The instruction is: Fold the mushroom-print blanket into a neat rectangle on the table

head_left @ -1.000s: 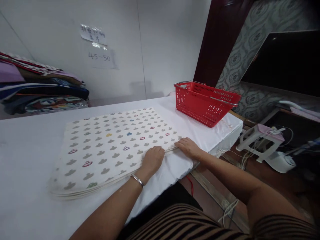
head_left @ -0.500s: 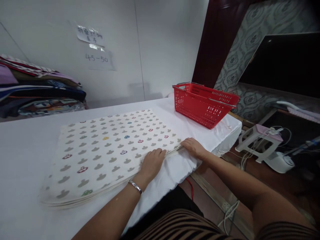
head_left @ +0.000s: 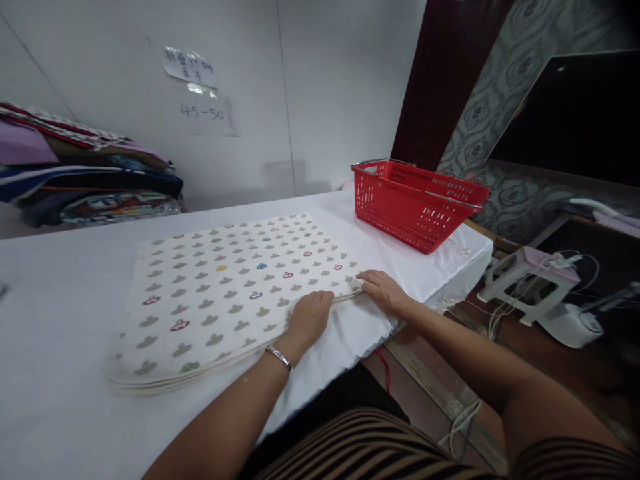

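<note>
Cloth (head_left: pixel 240 293), white with grey and a few coloured shapes, lies flat on the table (head_left: pixel 55 320), its near edge running slantwise in front of the person and showing several thin layers. On that edge rests the left hand (head_left: pixel 313 317), narrow, fingers bunched, a bracelet (head_left: pixel 279 358) at the wrist; its thumb is out of sight, so I cannot tell whether it pinches the layers or only presses them. Near it, the right hand (head_left: pixel 383 290) has its fingers close together at the near right corner; whether it grips there, I cannot tell either. The step in hand appears to be evening up this near edge. As I judge it, the next move calls for the layers to lie level along the edge, none dragged out of line, and for a light touch from both hands, since thin fabric would likely slip or ruck. Beyond the hands, the cloth spreads flat toward the far side of the table. Past its right side, apart from it, stands the red basket (head_left: pixel 395 207). At the far left lies a pile (head_left: pixel 90 170) of fabrics, and behind, paper sheets (head_left: pixel 213 115) hang on the wall (head_left: pixel 340 80)
</note>
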`<state>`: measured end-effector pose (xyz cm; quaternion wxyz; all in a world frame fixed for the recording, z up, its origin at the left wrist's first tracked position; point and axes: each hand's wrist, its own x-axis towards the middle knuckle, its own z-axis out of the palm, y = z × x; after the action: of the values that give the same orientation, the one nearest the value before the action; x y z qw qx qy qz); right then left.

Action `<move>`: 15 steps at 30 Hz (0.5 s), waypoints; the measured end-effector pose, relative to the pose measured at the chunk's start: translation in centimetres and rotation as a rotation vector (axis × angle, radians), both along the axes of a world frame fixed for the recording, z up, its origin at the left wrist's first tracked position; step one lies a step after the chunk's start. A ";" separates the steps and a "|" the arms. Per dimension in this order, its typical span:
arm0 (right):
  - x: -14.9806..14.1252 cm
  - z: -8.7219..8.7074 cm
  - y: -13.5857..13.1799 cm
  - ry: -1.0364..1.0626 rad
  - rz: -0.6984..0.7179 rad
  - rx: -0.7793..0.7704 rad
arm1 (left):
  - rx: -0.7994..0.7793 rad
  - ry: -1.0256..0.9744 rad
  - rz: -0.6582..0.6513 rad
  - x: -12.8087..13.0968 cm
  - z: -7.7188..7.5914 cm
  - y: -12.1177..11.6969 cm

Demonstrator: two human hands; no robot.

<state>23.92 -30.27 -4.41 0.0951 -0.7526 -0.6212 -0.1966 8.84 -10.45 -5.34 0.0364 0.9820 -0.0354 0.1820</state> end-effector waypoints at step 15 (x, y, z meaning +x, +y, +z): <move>-0.6 0.1 1.1 0.053 -0.019 0.021 | 0.028 0.012 -0.022 0.2 0.0 0.1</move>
<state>23.35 -29.17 -4.29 0.1175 -0.7623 -0.6093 -0.1838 9.03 -10.39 -5.32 0.0251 0.9830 -0.0483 0.1751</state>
